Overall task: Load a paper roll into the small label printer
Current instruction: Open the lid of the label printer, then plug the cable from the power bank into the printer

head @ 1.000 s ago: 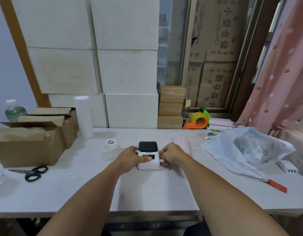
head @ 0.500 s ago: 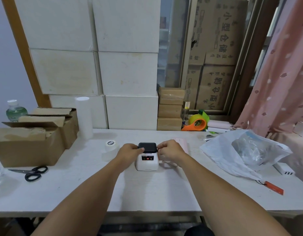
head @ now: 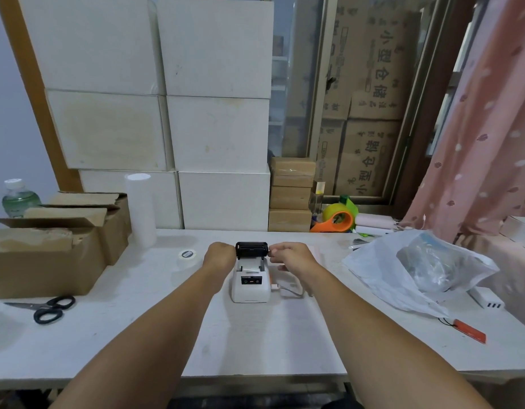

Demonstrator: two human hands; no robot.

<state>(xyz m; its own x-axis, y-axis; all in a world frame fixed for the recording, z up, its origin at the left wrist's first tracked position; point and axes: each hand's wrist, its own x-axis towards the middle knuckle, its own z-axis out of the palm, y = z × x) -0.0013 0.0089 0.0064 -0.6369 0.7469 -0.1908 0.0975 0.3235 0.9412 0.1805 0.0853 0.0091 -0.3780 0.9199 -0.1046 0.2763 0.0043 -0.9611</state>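
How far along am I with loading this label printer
Done: the printer's black lid is swung up, exposing the paper bay. In hand: your left hand and right hand hold the lid's two ends. Left: the paper roll sits on the table left of the printer; drop it in, then close the lid.

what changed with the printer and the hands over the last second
The printer's black lid has swung up and back and now stands open, showing the paper bay. Both hands moved from the printer's lower front up to the lid: the left hand and right hand now hold its two ends. The printer body, the paper roll and the scissors stayed put.
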